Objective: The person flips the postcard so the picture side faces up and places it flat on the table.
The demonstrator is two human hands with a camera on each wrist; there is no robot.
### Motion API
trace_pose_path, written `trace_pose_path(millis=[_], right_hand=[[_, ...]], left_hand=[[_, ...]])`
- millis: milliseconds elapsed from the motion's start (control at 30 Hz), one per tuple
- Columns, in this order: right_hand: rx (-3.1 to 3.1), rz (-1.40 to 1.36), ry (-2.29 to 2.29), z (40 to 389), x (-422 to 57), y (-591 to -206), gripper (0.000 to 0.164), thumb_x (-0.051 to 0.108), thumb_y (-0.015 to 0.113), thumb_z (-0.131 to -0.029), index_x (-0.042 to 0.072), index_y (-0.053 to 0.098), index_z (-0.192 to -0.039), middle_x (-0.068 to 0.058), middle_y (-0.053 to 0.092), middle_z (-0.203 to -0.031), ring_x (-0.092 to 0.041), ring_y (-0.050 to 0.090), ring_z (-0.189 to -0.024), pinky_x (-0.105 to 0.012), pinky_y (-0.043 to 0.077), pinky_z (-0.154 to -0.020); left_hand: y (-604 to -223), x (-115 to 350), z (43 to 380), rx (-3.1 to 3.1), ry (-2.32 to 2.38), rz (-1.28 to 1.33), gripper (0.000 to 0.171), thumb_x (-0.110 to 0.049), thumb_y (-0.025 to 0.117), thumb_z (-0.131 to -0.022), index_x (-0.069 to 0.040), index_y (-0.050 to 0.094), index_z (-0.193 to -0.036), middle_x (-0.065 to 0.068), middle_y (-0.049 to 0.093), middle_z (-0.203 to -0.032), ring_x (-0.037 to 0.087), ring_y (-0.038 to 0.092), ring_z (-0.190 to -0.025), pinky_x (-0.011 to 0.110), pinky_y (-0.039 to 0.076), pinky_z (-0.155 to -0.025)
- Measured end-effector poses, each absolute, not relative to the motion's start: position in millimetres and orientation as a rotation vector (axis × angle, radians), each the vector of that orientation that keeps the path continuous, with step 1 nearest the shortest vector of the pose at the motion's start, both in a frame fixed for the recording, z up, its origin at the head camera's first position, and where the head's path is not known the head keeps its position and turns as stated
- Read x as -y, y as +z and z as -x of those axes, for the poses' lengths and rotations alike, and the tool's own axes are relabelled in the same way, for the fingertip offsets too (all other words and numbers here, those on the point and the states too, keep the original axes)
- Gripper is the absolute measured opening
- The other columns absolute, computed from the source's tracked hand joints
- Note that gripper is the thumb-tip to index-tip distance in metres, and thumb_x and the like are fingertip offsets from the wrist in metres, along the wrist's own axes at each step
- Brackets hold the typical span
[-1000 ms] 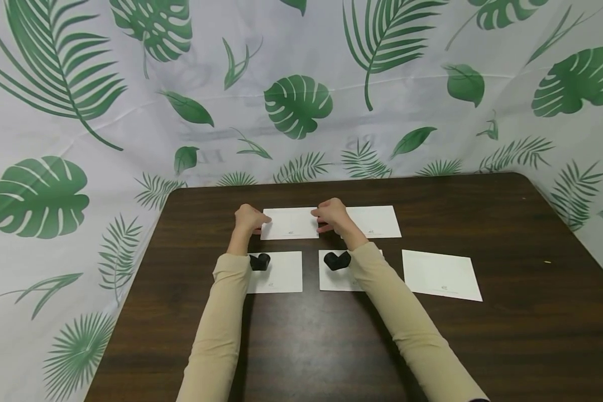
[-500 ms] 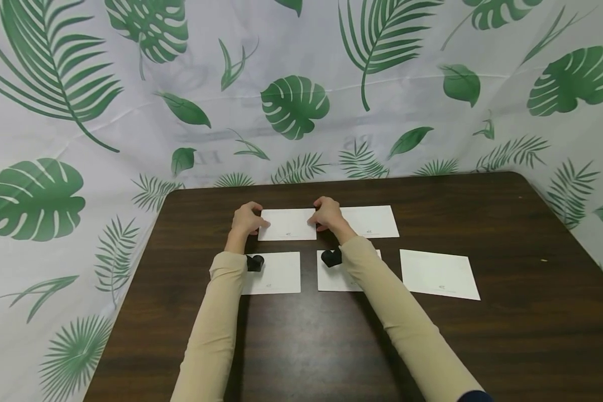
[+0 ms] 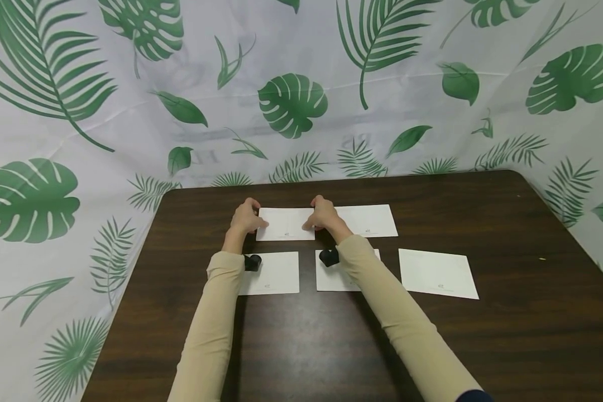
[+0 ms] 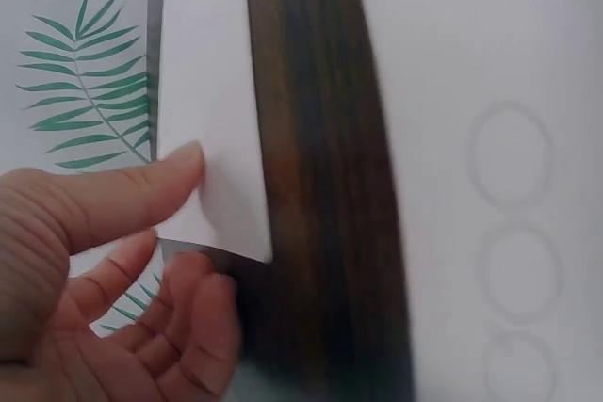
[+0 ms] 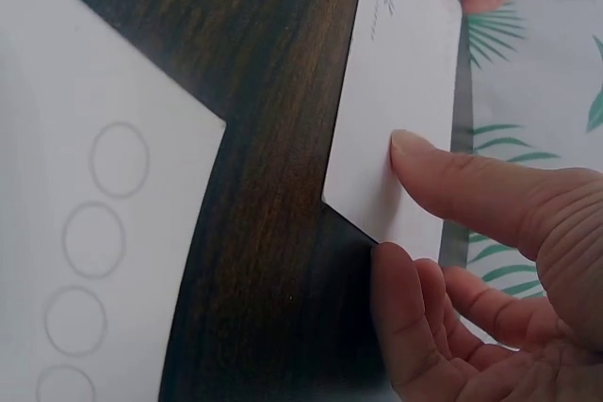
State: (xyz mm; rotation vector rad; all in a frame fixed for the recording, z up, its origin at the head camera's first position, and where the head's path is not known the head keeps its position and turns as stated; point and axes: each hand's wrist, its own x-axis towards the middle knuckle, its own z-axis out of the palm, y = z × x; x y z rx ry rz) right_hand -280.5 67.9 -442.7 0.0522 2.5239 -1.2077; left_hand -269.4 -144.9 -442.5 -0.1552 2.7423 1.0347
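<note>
A white paper sheet (image 3: 285, 222) with a small printed logo lies crosswise near the far side of the table, between both hands. My left hand (image 3: 245, 216) grips its left end, the thumb (image 4: 165, 185) on top and the other fingers curled by the edge below. At the right end my right hand (image 3: 324, 214) holds it likewise, its thumb (image 5: 452, 176) on the face and fingertips right at the corner. Just right of it, a second white sheet (image 3: 369, 220) is partly covered by the right hand.
Nearer the body lie three more white sheets, the left one (image 3: 276, 273), the middle one (image 3: 336, 282) partly under the right forearm, and the right one (image 3: 438, 273) slightly turned. Faint circles show on near sheets in the wrist views. A leaf-print cloth (image 3: 291, 50) hangs behind the dark wooden table (image 3: 291, 346).
Both hands have settled further onto the sheet's ends, the right thumb moving inward over its face, and the index fingers now rise toward its far corners. The sheet has barely moved.
</note>
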Motion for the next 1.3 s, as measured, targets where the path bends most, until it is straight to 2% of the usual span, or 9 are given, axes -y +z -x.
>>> trace_pose_path(millis=[167, 333, 600, 833, 900, 1000, 1133, 1167, 1300], right_hand=[[-2.536, -0.07, -1.187, 278.6, -66.5, -439.6, 0.07, -0.001, 0.081, -0.067, -0.003, 0.041, -0.124, -0.026, 0.046, -0.123, -0.023, 0.054, -0.069, -0.024, 0.052, -0.056], [-2.547, -0.078, -1.167, 277.0, -66.5, -438.5, 0.069, -0.001, 0.081, -0.067, -0.003, 0.042, -0.124, -0.026, 0.046, -0.125, -0.024, 0.055, -0.073, -0.024, 0.052, -0.058], [-2.542, -0.084, -1.196, 276.4, -65.6, -437.8, 0.066, -0.001, 0.081, -0.067, -0.003, 0.043, -0.121, -0.024, 0.045, -0.121, -0.025, 0.054, -0.075, -0.026, 0.052, -0.06], [-2.652, -0.067, -1.095, 276.0, -64.0, -441.6, 0.066, 0.008, 0.081, -0.068, -0.003, 0.043, -0.122, -0.023, 0.047, -0.122, -0.035, 0.051, -0.104, -0.039, 0.045, -0.088], [-2.672, -0.051, -1.058, 275.3, -63.4, -442.0, 0.065, 0.01, 0.081, -0.07, -0.006, 0.046, -0.122, -0.023, 0.049, -0.123, -0.036, 0.049, -0.109, -0.04, 0.043, -0.092], [-2.692, -0.008, -1.013, 274.8, -63.1, -442.8, 0.052, 0.014, 0.079, -0.072, -0.007, 0.053, -0.113, -0.02, 0.056, -0.112, -0.032, 0.052, -0.1, -0.038, 0.045, -0.085], [-2.721, 0.053, -1.044, 275.6, -65.5, -444.9, 0.023, 0.012, 0.074, -0.076, 0.001, 0.054, -0.083, -0.01, 0.053, -0.081, -0.024, 0.048, -0.075, -0.031, 0.04, -0.064], [-2.728, 0.069, -1.062, 275.5, -66.6, -444.5, 0.021, 0.01, 0.072, -0.077, 0.002, 0.053, -0.077, -0.008, 0.052, -0.076, -0.023, 0.047, -0.071, -0.03, 0.038, -0.061], [-2.73, 0.153, -1.223, 275.9, -71.3, -442.1, 0.016, 0.001, 0.063, -0.078, 0.007, 0.051, -0.07, -0.001, 0.053, -0.061, -0.016, 0.051, -0.058, -0.023, 0.038, -0.053]], left_hand=[[-446.2, 146.5, 270.0, -2.757, 1.084, 0.121, 0.05, -0.009, 0.074, -0.077, -0.002, 0.044, -0.116, 0.013, 0.051, -0.103, 0.028, 0.05, -0.087, 0.038, 0.041, -0.076], [-450.0, 146.7, 270.3, -2.743, 1.133, 0.107, 0.051, -0.007, 0.073, -0.077, -0.002, 0.042, -0.117, 0.01, 0.049, -0.095, 0.027, 0.046, -0.083, 0.038, 0.039, -0.075], [-453.6, 147.6, 268.1, -2.772, 1.199, 0.047, 0.048, -0.003, 0.072, -0.077, 0.004, 0.044, -0.116, 0.014, 0.048, -0.096, 0.027, 0.045, -0.086, 0.037, 0.04, -0.077], [-457.3, 150.7, 266.9, -2.776, 1.288, 0.005, 0.04, 0.001, 0.072, -0.076, 0.003, 0.044, -0.104, 0.014, 0.047, -0.091, 0.027, 0.046, -0.084, 0.035, 0.04, -0.074], [-457.5, 152.4, 265.7, -2.769, 1.33, -0.008, 0.039, 0.002, 0.072, -0.075, 0.002, 0.044, -0.102, 0.012, 0.046, -0.089, 0.025, 0.045, -0.081, 0.033, 0.04, -0.072], [-456.3, 155.4, 263.5, -2.752, 1.413, -0.018, 0.04, 0.004, 0.072, -0.074, 0.003, 0.044, -0.101, 0.011, 0.045, -0.086, 0.022, 0.044, -0.077, 0.029, 0.039, -0.069], [-454.9, 160.2, 261.7, -2.716, 1.518, -0.021, 0.041, 0.007, 0.072, -0.074, 0.004, 0.044, -0.104, 0.012, 0.047, -0.087, 0.021, 0.045, -0.077, 0.026, 0.04, -0.068], [-460.5, 163.3, 264.0, -2.72, 1.585, -0.061, 0.04, 0.004, 0.073, -0.073, 0.001, 0.046, -0.102, 0.01, 0.048, -0.085, 0.018, 0.046, -0.075, 0.023, 0.041, -0.067], [-460.6, 169.7, 265.4, -2.717, 1.671, -0.137, 0.034, 0.007, 0.07, -0.076, 0.004, 0.05, -0.103, 0.013, 0.05, -0.086, 0.019, 0.047, -0.075, 0.025, 0.043, -0.068]])
